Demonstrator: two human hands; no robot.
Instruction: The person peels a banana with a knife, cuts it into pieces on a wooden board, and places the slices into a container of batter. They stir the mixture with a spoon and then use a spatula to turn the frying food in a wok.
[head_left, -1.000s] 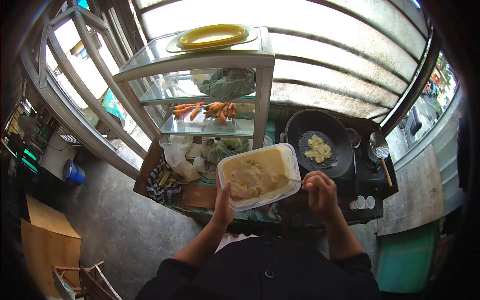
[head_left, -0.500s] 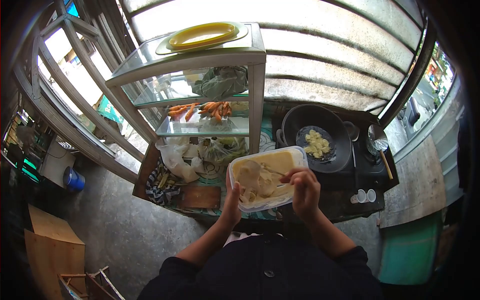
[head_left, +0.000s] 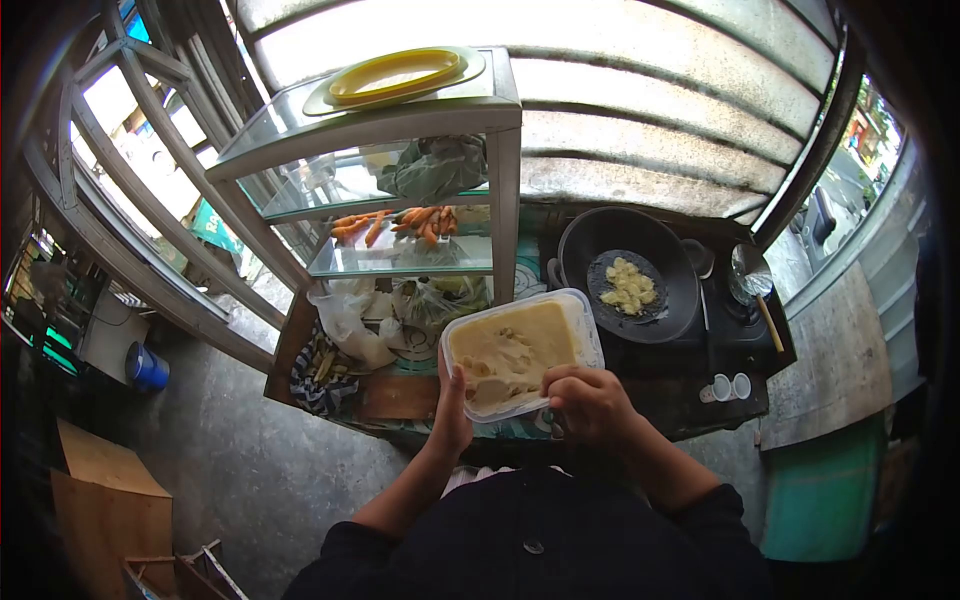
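Grey floor (head_left: 240,470), lower L of frame. L hand (head_left: 452,415): fingers part-closed on tub's (head_left: 591,335) L side, thumb up. R hand (head_left: 590,400): fingers curled nearly closed at its near R corner; can't tell what's in them. Tub's mid-frame, long axis L-R, R end angled up-frame; best kept level, L grip firm, R strokes slow. Wok (head_left: 585,245) beyond, upper R.

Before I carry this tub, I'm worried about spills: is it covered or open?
Open: no lid covers the tub, and the pale mixture inside shows from above.
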